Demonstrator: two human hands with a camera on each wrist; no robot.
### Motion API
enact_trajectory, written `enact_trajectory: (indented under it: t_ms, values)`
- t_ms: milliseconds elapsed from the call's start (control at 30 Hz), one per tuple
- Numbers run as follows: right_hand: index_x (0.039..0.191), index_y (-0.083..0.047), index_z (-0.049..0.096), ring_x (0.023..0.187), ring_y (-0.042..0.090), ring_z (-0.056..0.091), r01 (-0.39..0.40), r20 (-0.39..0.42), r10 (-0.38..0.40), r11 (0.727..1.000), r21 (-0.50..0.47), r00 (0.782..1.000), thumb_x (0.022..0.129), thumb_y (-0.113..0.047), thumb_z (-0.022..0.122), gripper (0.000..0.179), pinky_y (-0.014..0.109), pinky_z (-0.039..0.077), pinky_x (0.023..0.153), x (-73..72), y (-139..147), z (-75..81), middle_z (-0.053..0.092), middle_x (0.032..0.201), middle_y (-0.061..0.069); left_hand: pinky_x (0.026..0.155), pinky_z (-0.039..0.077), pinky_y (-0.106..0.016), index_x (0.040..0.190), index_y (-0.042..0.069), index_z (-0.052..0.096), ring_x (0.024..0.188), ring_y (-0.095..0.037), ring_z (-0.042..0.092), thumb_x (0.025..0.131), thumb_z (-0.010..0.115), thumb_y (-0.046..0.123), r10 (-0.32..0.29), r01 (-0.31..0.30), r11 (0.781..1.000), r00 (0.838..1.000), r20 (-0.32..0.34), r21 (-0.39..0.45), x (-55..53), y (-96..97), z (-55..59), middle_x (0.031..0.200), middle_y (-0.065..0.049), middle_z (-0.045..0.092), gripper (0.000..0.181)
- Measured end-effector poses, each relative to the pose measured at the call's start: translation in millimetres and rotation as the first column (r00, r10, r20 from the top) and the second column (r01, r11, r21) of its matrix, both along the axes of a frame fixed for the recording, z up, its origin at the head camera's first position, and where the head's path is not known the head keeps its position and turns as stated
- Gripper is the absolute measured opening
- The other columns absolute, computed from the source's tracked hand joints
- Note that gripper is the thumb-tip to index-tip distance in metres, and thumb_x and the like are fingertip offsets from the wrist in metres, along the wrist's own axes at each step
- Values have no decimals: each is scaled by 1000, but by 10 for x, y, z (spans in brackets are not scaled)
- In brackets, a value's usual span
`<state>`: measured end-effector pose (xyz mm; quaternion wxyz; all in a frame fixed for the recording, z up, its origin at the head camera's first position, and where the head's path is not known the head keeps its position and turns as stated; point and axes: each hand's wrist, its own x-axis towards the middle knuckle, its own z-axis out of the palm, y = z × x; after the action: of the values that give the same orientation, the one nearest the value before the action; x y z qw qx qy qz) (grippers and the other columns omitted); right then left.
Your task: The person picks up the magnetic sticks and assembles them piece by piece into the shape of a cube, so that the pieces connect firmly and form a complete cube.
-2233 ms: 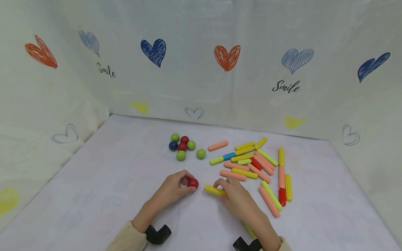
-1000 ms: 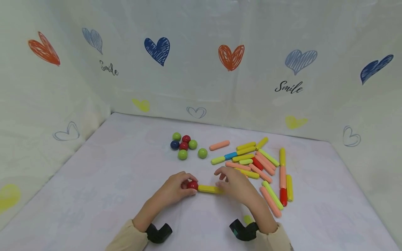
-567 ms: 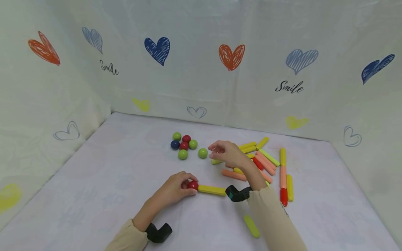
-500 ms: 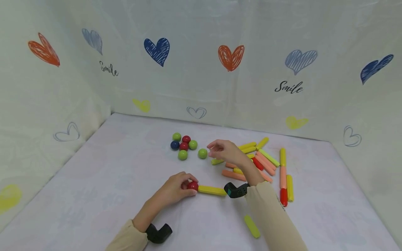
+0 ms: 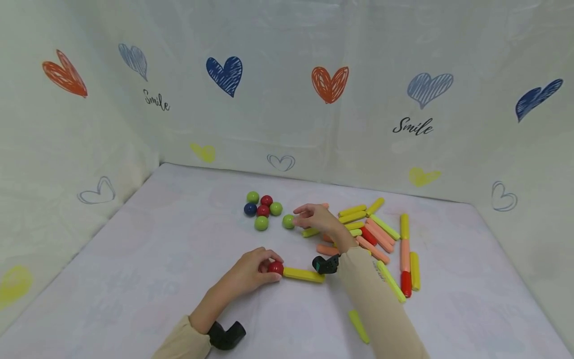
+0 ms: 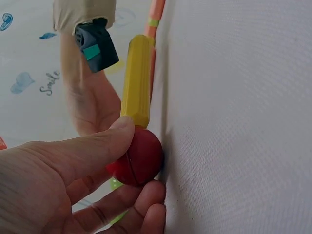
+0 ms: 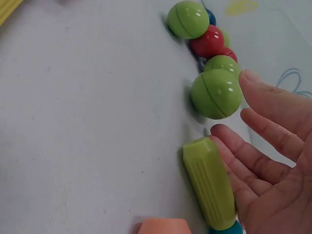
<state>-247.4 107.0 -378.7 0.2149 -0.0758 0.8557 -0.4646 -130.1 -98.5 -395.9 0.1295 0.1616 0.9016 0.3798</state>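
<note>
My left hand point(image 5: 248, 271) pinches a red ball point(image 6: 141, 158) between thumb and fingers on the white tabletop. A yellow ribbed stick point(image 5: 304, 274) lies end-on against that ball, pointing right. My right hand point(image 5: 317, 218) is beside a green ball point(image 7: 217, 94), thumb and fingers spread and slightly bent. Its fingertips are very near the ball; whether they touch it I cannot tell. Under that hand lies a lime-green stick point(image 7: 209, 183) joined to a blue piece point(image 7: 228, 228).
Left of the right hand, several green, red and dark blue balls point(image 5: 250, 209) sit in a cluster. Yellow, salmon, red and lime sticks point(image 5: 378, 234) lie loose on the right. A joined column of sticks point(image 5: 405, 254) stretches along the far right. One lime stick point(image 5: 358, 326) lies near the front.
My right hand let go of the yellow stick, left it against the red ball, and moved away from me to the lone green ball. The left hand has stayed on the red ball.
</note>
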Motion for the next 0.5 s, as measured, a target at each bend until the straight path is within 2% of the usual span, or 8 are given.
enact_trajectory:
  t_ms: [133, 300, 500]
  values:
    - [125, -15, 57, 90, 16, 59, 8, 3, -8, 999, 43, 1000, 84, -29, 69, 45, 31, 45, 85, 7, -31, -25, 57, 113, 7, 66, 42, -20, 105, 16, 62, 77, -12, 48, 81, 72, 20, 2, -2, 1000, 1000, 8, 0, 10, 10, 14, 88, 2, 54, 27]
    - [124, -18, 59, 88, 18, 51, 32, 8, -33, 997, 68, 999, 80, -29, 73, 47, 27, 42, 75, 17, -102, -32, 55, 105, 6, 67, 43, -21, 105, 16, 63, 78, -12, 49, 80, 73, 21, 7, -7, 1000, 1000, 4, -5, 22, 11, 28, 89, 2, 55, 27]
    - [121, -16, 61, 80, 16, 49, 53, -35, -49, 991, 119, 998, 79, -27, 74, 45, 23, 40, 67, 9, -165, -73, 56, 95, 4, 66, 42, -21, 104, 15, 63, 78, -12, 48, 80, 73, 22, -2, 2, 1000, 1000, -10, 8, 27, 0, 18, 89, 1, 55, 28]
